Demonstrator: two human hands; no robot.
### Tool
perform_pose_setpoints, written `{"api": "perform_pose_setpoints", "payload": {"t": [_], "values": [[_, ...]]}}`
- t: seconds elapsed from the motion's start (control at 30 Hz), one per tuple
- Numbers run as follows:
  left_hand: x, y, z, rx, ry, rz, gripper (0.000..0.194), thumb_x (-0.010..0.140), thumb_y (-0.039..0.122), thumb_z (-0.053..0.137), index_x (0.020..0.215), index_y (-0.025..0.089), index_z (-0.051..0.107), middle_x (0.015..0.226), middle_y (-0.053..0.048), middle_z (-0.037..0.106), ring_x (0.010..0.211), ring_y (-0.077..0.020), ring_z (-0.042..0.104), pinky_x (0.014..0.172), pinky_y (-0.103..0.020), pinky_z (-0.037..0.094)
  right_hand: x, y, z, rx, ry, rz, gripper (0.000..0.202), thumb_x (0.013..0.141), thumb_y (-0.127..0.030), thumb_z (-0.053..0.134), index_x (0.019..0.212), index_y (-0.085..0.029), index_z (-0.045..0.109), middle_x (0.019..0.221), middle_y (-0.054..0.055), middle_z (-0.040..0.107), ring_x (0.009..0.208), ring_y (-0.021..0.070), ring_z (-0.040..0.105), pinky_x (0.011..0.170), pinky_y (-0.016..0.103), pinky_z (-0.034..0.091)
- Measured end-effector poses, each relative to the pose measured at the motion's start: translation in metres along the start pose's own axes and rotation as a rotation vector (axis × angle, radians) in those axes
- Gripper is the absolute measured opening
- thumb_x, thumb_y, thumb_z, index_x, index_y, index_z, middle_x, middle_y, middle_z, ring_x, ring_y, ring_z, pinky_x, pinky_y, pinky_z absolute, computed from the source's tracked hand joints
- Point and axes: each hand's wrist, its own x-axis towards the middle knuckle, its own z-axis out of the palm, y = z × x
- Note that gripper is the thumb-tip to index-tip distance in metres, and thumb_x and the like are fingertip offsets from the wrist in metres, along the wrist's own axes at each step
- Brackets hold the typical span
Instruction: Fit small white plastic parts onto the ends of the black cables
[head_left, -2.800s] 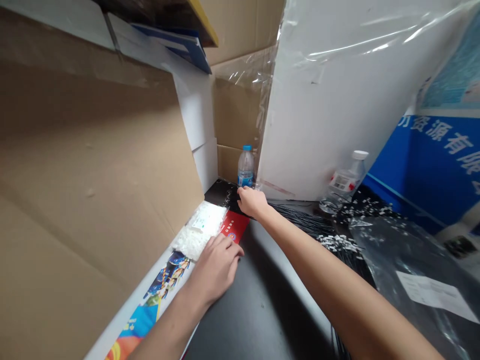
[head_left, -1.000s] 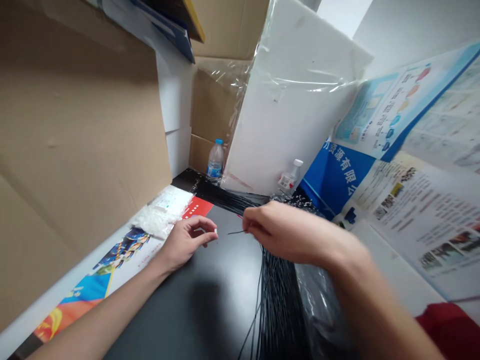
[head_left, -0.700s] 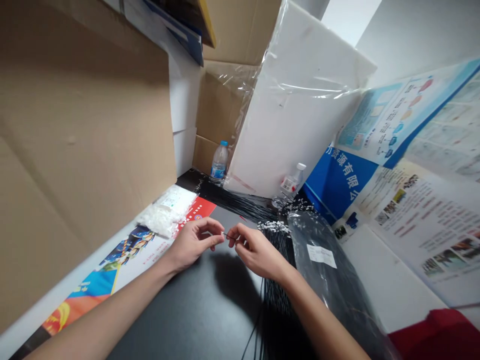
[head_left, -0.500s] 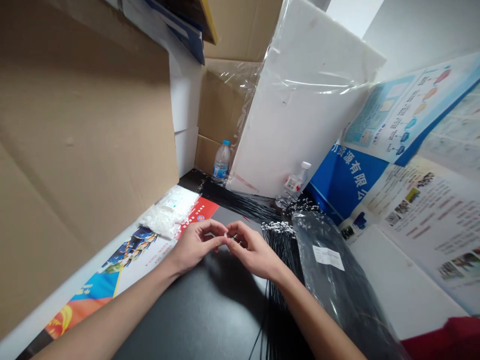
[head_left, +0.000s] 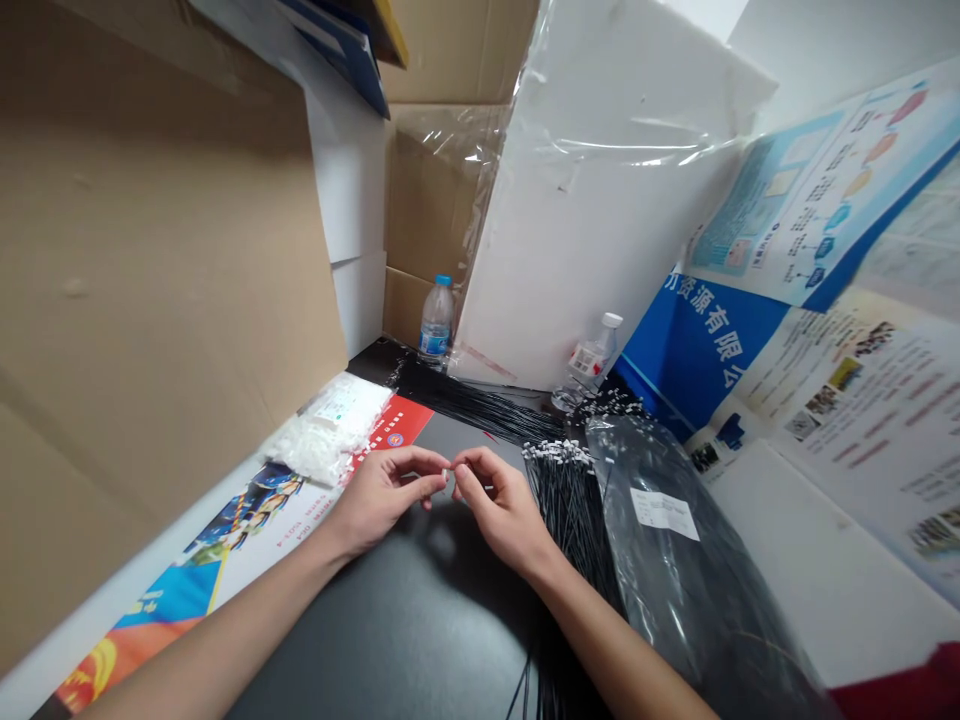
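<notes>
My left hand (head_left: 385, 500) is closed in a pinch, with a small white plastic connector (head_left: 445, 474) between thumb and forefinger. Facing it is my right hand (head_left: 501, 508), thumb and forefinger pressed together; whatever they hold is too small or hidden to make out. The fingertips of both hands meet or nearly meet above the dark tabletop (head_left: 375, 620). Right of my right hand lies a bundle of black wires (head_left: 574, 510) with white connectors on their far ends, partly under my forearm.
A plastic bag of small white pieces (head_left: 330, 430) lies on a printed sheet at left. More black wires (head_left: 480, 405) stretch across the back, near two plastic bottles (head_left: 436, 322) (head_left: 592, 355). A clear bag with a label (head_left: 664, 512) lies at right. Cardboard (head_left: 165, 300) walls the left side.
My fingertips have drawn slightly apart, and the white connector now shows at my left fingertips. The view has shifted a little.
</notes>
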Motion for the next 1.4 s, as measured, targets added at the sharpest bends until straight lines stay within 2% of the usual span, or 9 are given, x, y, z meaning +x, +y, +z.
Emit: {"api": "perform_pose_setpoints", "payload": {"t": [0.1, 0.3, 0.43, 0.57, 0.77, 1.0, 1.13, 1.4], "values": [[0.0005, -0.0001, -0.0004, -0.006, -0.001, -0.013, 0.021, 0.074, 0.028, 0.075, 0.090, 0.015, 0.073, 0.081, -0.004, 0.073, 0.066, -0.0127, 0.062, 0.060, -0.024, 0.052, -0.0015, 0.0010, 0.0019, 0.046, 0.009, -0.003, 0.028, 0.095, -0.045, 0.047, 0.100, -0.018, 0.055, 0.074, -0.001, 0.060, 0.067, 0.0125, 0.055, 0.065, 0.025, 0.042], [0.0002, 0.0024, -0.0001, 0.000, -0.002, -0.040, 0.023, 0.073, 0.029, 0.076, 0.090, 0.015, 0.071, 0.079, -0.003, 0.072, 0.059, -0.0106, 0.059, 0.059, -0.026, 0.052, -0.0038, 0.0006, 0.0030, -0.061, 0.014, -0.057, 0.032, 0.098, -0.042, 0.042, 0.080, -0.019, 0.055, 0.070, -0.001, 0.060, 0.061, 0.0110, 0.049, 0.061, 0.024, 0.039], [0.0001, 0.0030, 0.0009, -0.006, -0.008, -0.042, 0.026, 0.072, 0.033, 0.075, 0.090, 0.015, 0.069, 0.081, -0.004, 0.071, 0.064, -0.0128, 0.060, 0.058, -0.026, 0.051, -0.0046, 0.0014, 0.0033, -0.097, 0.026, -0.045, 0.029, 0.097, -0.041, 0.044, 0.081, -0.019, 0.056, 0.067, -0.001, 0.059, 0.059, 0.0114, 0.050, 0.058, 0.023, 0.038], [0.0000, 0.0031, -0.0003, 0.035, -0.007, -0.091, 0.026, 0.075, 0.034, 0.074, 0.092, 0.015, 0.069, 0.083, -0.003, 0.072, 0.057, -0.0100, 0.058, 0.060, -0.026, 0.050, -0.0046, 0.0039, 0.0049, -0.079, 0.049, -0.040, 0.022, 0.095, -0.038, 0.046, 0.085, -0.020, 0.053, 0.065, -0.001, 0.059, 0.058, 0.0119, 0.053, 0.056, 0.023, 0.039], [0.0017, -0.0007, -0.0039, 0.000, 0.012, -0.085, 0.021, 0.076, 0.031, 0.072, 0.089, 0.016, 0.067, 0.080, 0.000, 0.068, 0.058, -0.0089, 0.059, 0.063, -0.025, 0.049, -0.0038, 0.0056, 0.0062, -0.092, 0.036, -0.018, 0.018, 0.094, -0.037, 0.046, 0.088, -0.021, 0.050, 0.064, -0.001, 0.062, 0.055, 0.0120, 0.053, 0.053, 0.023, 0.037], [0.0015, -0.0030, -0.0022, -0.096, -0.060, -0.153, 0.026, 0.077, 0.035, 0.071, 0.090, 0.015, 0.061, 0.073, -0.001, 0.067, 0.064, -0.0129, 0.062, 0.058, -0.025, 0.050, -0.0036, 0.0065, 0.0068, -0.113, 0.000, -0.017, 0.020, 0.094, -0.038, 0.045, 0.087, -0.020, 0.051, 0.067, -0.001, 0.061, 0.057, 0.0117, 0.053, 0.054, 0.023, 0.038], [0.0004, -0.0006, -0.0019, -0.045, -0.056, -0.155, 0.024, 0.076, 0.034, 0.071, 0.088, 0.015, 0.063, 0.074, 0.000, 0.067, 0.059, -0.0113, 0.061, 0.060, -0.027, 0.051, -0.0043, 0.0075, 0.0070, -0.132, 0.002, -0.036, 0.020, 0.094, -0.037, 0.046, 0.085, -0.020, 0.053, 0.069, 0.000, 0.062, 0.061, 0.0126, 0.056, 0.058, 0.024, 0.041], [0.0001, 0.0035, -0.0021, 0.008, -0.018, -0.151, 0.024, 0.075, 0.035, 0.072, 0.085, 0.015, 0.066, 0.081, -0.003, 0.071, 0.065, -0.0134, 0.064, 0.068, -0.030, 0.054, -0.0032, 0.0075, 0.0063, -0.179, 0.057, -0.023, 0.017, 0.089, -0.033, 0.050, 0.081, -0.019, 0.056, 0.064, -0.001, 0.060, 0.053, 0.0110, 0.051, 0.050, 0.022, 0.037]]}}
